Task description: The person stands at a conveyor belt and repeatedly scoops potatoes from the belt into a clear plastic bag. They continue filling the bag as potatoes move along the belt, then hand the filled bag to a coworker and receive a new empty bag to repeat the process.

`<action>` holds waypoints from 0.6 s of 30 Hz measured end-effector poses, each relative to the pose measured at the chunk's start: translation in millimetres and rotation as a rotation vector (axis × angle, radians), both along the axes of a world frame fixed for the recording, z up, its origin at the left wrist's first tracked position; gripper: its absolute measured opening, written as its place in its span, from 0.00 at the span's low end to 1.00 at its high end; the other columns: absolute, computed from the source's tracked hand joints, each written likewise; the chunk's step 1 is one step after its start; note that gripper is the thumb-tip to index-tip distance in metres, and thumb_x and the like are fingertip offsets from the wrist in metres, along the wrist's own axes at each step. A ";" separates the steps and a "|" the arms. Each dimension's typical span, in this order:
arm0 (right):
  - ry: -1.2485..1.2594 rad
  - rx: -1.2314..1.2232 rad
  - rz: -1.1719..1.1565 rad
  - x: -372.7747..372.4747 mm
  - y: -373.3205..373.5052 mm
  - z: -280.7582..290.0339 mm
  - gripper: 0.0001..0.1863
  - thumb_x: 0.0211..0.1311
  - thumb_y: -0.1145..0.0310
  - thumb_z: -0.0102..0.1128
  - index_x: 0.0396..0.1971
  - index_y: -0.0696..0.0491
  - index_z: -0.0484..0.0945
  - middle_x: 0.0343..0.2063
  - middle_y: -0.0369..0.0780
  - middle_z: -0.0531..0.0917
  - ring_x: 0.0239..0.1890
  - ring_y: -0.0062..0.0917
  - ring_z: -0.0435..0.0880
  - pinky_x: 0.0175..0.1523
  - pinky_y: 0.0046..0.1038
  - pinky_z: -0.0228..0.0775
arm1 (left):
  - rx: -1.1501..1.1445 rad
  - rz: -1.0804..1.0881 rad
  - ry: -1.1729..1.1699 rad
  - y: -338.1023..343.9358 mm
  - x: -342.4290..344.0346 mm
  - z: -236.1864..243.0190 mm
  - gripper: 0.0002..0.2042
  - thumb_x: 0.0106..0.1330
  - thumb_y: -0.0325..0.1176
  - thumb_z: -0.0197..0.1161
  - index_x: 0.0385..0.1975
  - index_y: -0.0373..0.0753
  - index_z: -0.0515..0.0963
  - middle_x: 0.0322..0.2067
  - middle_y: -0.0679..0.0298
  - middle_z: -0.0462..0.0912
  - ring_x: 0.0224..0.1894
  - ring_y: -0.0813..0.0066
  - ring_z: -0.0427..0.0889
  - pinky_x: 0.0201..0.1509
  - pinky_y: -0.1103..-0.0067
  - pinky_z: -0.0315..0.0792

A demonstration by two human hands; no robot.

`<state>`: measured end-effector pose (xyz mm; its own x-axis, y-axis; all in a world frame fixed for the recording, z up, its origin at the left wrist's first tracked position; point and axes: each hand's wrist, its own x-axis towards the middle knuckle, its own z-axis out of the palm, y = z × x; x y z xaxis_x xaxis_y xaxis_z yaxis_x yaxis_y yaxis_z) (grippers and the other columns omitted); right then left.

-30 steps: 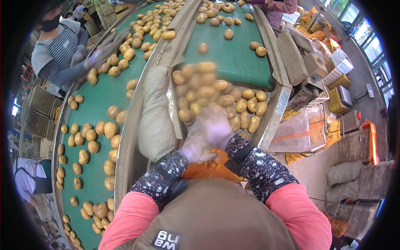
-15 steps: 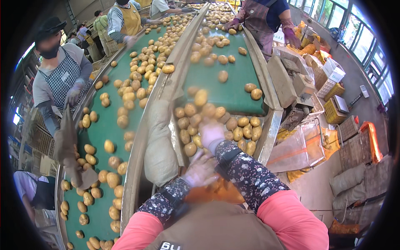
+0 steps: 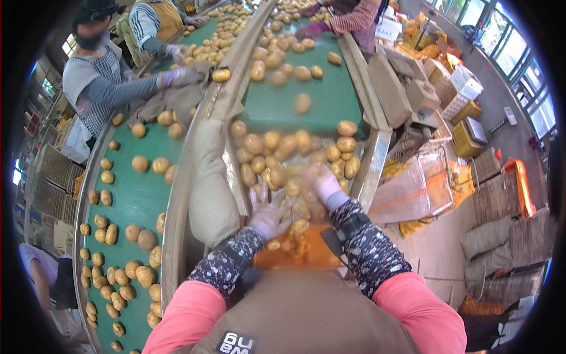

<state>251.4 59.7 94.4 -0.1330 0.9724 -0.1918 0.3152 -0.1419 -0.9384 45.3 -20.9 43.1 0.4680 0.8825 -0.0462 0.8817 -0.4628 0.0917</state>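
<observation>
Potatoes: yellow-brown, oval potatoes (image 3: 253, 143) lie heaped at the lower end of the right-hand lane, in front of both hands; several are motion-blurred.
Left hand: the left hand (image 3: 267, 213) is beside the near left part of the heap, fingers spread wide; grip well open, with nothing seen held in it.
Right hand: the right hand (image 3: 323, 183) is over the near right part of the heap, fingers pointing up-left; blurred, so cannot tell how far the grip is closed or whether it has hold of a potato.
Sleeves: dark floral sleeve covers (image 3: 371, 245) on both forearms, pink cloth above them.
Orange material: a bright orange, sheet-like piece (image 3: 280, 258) lies below the hands, close to the person's body; a few potatoes show at its upper part, resting or dropping, cannot tell which.
Right lane: a green conveyor belt (image 3: 336, 88) beyond the heap carries scattered potatoes; a worn metal side wall (image 3: 375, 159) bounds the heap on the right.
Padding: a stuffed, off-white cloth roll (image 3: 212, 189) lies left of the heap.
Left lane: a second green belt (image 3: 132, 197) carries more potatoes; a co-worker's gloved hand (image 3: 184, 76) is at a grey-brown cloth (image 3: 159, 107) upon it.
</observation>
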 end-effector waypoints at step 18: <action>0.913 -0.145 0.082 -3.0 -3.1 -20.1 0.21 0.77 0.54 0.48 0.59 0.53 0.73 0.50 0.40 0.82 0.47 0.31 0.82 0.52 0.28 0.78 | 0.130 -0.085 -0.019 49.0 -6.9 32.8 0.30 0.57 0.56 0.67 0.63 0.64 0.74 0.70 0.49 0.62 0.72 0.36 0.55 0.71 0.34 0.42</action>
